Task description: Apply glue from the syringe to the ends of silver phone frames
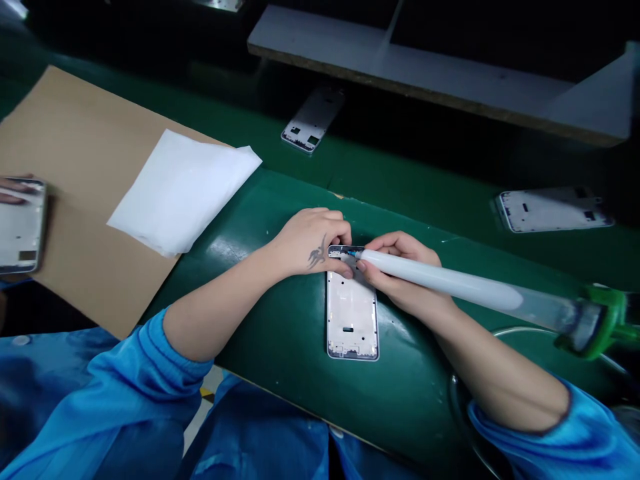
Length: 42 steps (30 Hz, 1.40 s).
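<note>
At the worktop [280, 360], the left hand [315, 243] pinches the far end of the flat-lying phone frame [353, 310] while the right hand [415, 293] grips a syringe [440, 278], apparently dispensing there, which calls for steady guidance.

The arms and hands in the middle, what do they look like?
Blue sleeves, bunched near the elbows, leave both forearms bare. The left hand has a dark, swirly tattoo on its back. Neither it nor the right hand wears a glove.

Overall lighting is dim. Deep shadow surrounds the shelf board [440, 77]. The tabletop [280, 327] shows soft glare. The green syringe cap [609, 313] is blurred.
</note>
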Available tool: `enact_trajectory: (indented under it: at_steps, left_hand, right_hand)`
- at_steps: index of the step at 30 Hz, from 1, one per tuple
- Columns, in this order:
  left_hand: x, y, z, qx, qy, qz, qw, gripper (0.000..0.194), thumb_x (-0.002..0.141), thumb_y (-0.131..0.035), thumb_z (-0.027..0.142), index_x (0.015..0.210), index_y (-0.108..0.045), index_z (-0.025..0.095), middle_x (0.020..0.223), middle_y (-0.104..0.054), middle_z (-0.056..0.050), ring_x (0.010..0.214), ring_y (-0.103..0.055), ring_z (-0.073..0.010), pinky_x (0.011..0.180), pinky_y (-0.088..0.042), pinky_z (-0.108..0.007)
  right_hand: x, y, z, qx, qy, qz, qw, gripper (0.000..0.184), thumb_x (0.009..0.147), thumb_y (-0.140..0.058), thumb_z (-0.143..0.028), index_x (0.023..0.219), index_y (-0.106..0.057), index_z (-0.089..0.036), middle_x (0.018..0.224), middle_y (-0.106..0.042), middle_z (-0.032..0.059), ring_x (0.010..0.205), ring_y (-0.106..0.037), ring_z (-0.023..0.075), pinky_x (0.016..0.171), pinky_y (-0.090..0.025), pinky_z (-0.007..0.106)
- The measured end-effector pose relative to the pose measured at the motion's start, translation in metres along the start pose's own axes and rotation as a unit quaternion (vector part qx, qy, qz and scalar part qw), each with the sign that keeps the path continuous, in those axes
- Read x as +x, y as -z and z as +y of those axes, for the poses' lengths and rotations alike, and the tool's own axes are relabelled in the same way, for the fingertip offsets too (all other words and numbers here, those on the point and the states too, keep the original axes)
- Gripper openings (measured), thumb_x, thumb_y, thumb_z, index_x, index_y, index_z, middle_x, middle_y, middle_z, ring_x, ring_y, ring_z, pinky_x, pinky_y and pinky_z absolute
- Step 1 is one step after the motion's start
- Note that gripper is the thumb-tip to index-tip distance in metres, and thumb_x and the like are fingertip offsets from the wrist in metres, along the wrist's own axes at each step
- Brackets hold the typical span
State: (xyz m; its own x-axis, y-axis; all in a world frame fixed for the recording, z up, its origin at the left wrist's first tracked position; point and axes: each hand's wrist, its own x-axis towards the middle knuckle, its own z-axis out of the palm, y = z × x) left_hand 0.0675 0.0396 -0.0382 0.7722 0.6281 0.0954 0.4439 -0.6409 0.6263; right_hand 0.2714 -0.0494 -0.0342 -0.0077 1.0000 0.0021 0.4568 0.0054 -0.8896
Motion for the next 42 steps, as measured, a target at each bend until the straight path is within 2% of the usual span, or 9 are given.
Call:
enact_trajectory:
  at_steps: [10, 21, 42]
  left_hand:
    - [-0.0001, 0.0022, 0.0033, -0.003, 0.004, -0.002, 1.000, 0.040, 0.072, -0.085, 0.054, 0.087, -0.071, 0.020, 0.085, -0.068, -0.001, 0.079, -0.061, -0.0187, 0.074, -0.040, -0.032]
    - [0.0012, 0.0008, 0.0005, -0.003, 0.003, -0.006, 1.000, 0.050, 0.075, -0.077, 0.068, 0.088, -0.072, 0.020, 0.085, -0.068, -0.002, 0.080, -0.060, -0.0189, 0.074, -0.039, -0.032]
    - [0.0014, 0.0011, 0.0009, -0.009, 0.004, -0.004, 1.000, 0.048, 0.075, -0.078, 0.066, 0.087, -0.072, 0.020, 0.085, -0.068, -0.002, 0.080, -0.060, -0.0195, 0.072, -0.038, -0.033]
  right_hand:
    - [0.0004, 0.0008, -0.0019, -0.007, -0.012, 0.006, 1.000, 0.026, 0.074, -0.084, -0.040, 0.084, -0.065, -0.025, 0.067, -0.071, 0.0015, 0.053, -0.062, 0.0158, 0.047, -0.046, 0.027]
    - [-0.0007, 0.0024, -0.0070, -0.029, -0.026, 0.008, 0.999, 0.023, 0.073, -0.082, -0.036, 0.082, -0.065, -0.023, 0.066, -0.070, 0.0010, 0.052, -0.062, 0.0152, 0.049, -0.046, 0.026]
    - [-0.0020, 0.0044, -0.0056, -0.039, -0.033, 0.025, 0.998, 0.021, 0.072, -0.081, -0.035, 0.080, -0.065, -0.023, 0.067, -0.071, 0.0021, 0.054, -0.064, 0.0161, 0.050, -0.047, 0.027]
